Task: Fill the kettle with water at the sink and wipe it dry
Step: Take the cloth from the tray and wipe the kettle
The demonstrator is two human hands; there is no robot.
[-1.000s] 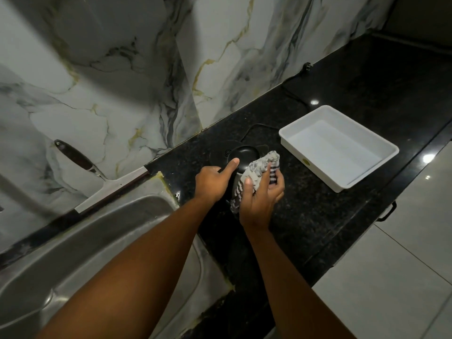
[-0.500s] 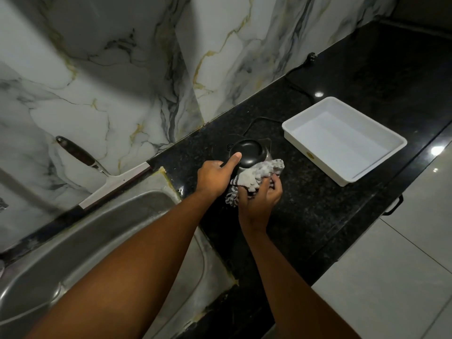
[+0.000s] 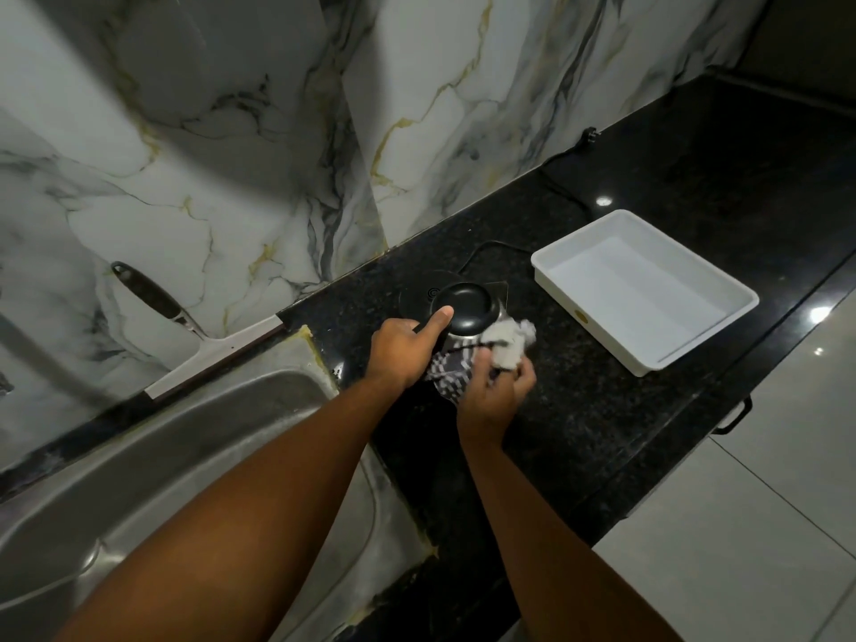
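A kettle with a black lid (image 3: pixel 468 305) stands on the dark granite counter (image 3: pixel 579 410), just right of the steel sink (image 3: pixel 153 456). My left hand (image 3: pixel 403 349) grips its handle, thumb resting on the lid's edge. My right hand (image 3: pixel 498 391) presses a grey and checked cloth (image 3: pixel 481 352) against the kettle's near right side. The cloth and my hands hide most of the kettle's body. Its round base (image 3: pixel 417 294) peeks out behind it.
A white rectangular tray (image 3: pixel 648 289) sits on the counter to the right. A squeegee (image 3: pixel 204 349) leans on the marble wall behind the sink. A black cord (image 3: pixel 560 187) runs along the wall to a plug. The counter's front edge drops to a tiled floor (image 3: pixel 750 525).
My right hand has slid the cloth down and around the kettle's side, from near the lid to lower on the body. My left hand keeps its grip on the handle.
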